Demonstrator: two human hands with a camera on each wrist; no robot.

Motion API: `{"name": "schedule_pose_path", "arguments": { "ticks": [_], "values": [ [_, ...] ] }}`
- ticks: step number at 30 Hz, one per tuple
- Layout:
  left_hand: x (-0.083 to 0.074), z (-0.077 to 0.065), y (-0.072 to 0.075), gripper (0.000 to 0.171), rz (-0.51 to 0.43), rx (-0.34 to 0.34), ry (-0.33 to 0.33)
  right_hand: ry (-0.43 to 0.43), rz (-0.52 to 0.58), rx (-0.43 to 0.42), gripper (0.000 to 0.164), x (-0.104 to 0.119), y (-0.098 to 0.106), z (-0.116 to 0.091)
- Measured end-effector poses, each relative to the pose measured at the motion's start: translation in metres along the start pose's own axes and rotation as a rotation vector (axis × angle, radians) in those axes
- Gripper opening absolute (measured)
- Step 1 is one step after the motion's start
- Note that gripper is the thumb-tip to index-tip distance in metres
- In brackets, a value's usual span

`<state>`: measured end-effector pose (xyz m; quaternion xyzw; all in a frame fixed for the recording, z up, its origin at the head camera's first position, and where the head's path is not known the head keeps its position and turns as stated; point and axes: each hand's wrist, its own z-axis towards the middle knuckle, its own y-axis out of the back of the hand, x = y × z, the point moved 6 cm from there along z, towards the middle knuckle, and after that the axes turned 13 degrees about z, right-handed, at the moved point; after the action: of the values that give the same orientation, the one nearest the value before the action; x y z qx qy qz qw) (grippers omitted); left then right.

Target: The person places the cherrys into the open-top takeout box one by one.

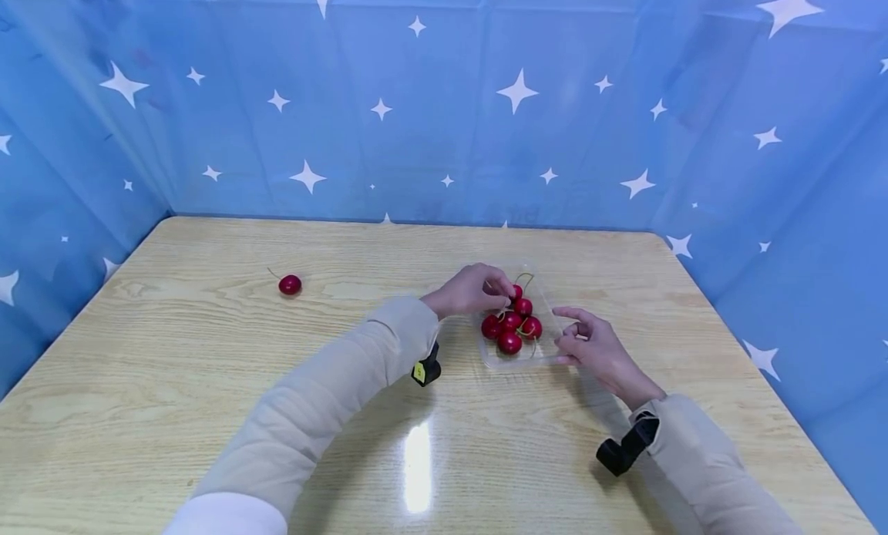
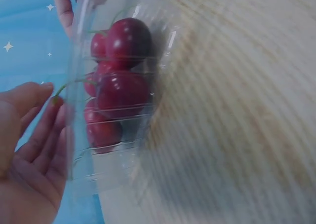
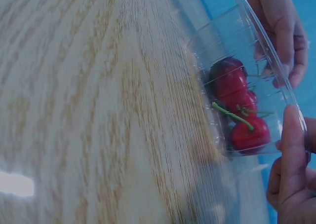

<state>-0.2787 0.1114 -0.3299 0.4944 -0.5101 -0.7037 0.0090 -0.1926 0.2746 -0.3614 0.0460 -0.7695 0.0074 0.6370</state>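
Observation:
A clear plastic box [image 1: 494, 361] stands on the table with several dark red cherries [image 1: 509, 342] inside, some with green stems. My left hand [image 1: 475, 290] reaches over the box's left side. In the left wrist view, its thumb and fingertip pinch a green cherry stem [image 2: 74, 81] that runs to the cherries in the box. My right hand [image 1: 597, 354] grips the box's right rim between thumb and fingers. The right wrist view shows its index finger [image 3: 292, 150] along the clear wall, with a stemmed cherry [image 3: 251, 135] close behind that wall.
One more cherry [image 1: 290, 285], its thin stem pointing back left, lies by itself on the left part of the wooden table [image 1: 208, 350]. A blue curtain [image 1: 451, 134] with white stars hangs behind and along both sides of the table.

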Motion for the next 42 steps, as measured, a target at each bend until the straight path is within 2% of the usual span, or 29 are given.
{"name": "schedule_pose_path", "arguments": {
  "ticks": [4,9,16,18,33,39,42],
  "values": [
    [0.000,-0.002,0.002,0.015,0.003,-0.075,-0.019,0.000,0.002,-0.005,0.053,0.001,0.000,0.001],
    [0.002,-0.010,0.007,0.017,-0.036,-0.153,-0.029,0.000,0.006,-0.010,0.053,0.001,0.001,0.000],
    [0.022,-0.034,0.018,0.016,-0.054,-0.380,-0.045,0.001,-0.008,-0.016,0.053,0.001,0.001,0.000],
    [0.029,-0.042,0.022,0.015,-0.052,-0.418,-0.055,-0.001,-0.011,-0.015,0.053,0.001,0.001,0.000],
    [0.066,-0.093,0.058,0.018,-0.030,-0.434,0.026,0.004,-0.003,-0.015,0.053,0.000,0.000,0.000],
    [0.092,-0.116,0.073,0.023,-0.010,-0.472,0.077,0.009,-0.008,-0.016,0.053,0.001,0.000,0.000],
    [0.106,-0.129,0.081,0.025,0.012,-0.488,0.123,0.009,-0.016,-0.016,0.053,0.001,-0.001,0.000]
  ]
}}
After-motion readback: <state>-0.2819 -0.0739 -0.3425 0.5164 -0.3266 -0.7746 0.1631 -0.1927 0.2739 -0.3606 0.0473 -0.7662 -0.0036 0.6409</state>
